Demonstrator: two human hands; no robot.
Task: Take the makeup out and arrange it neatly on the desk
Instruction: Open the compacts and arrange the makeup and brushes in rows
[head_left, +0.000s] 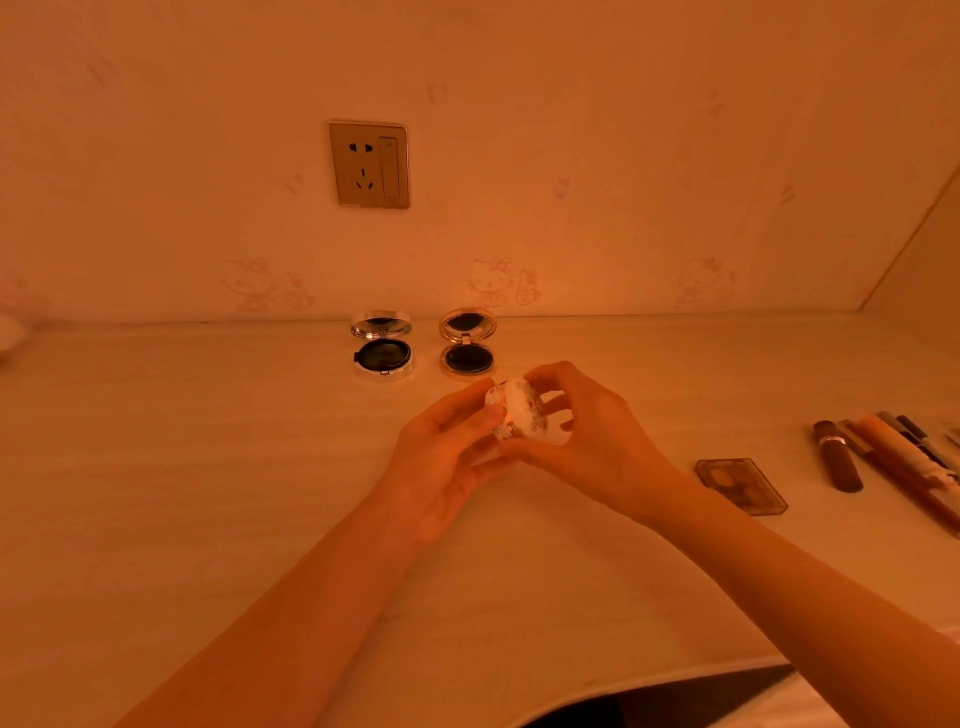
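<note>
Both hands hold a small round white patterned compact above the middle of the desk. My left hand grips it from the left with thumb and fingers. My right hand curls round its right side and top. Behind it, by the wall, two round cushion compacts stand open side by side: a silver one and a gold one. A small square transparent palette lies at the right, with a brown lipstick tube and several pens and pencils beside it.
A wall socket with a switch sits above the desk on the patterned wall. The desk's front edge curves at the lower right, with dark space below. A pale object shows at the far left edge.
</note>
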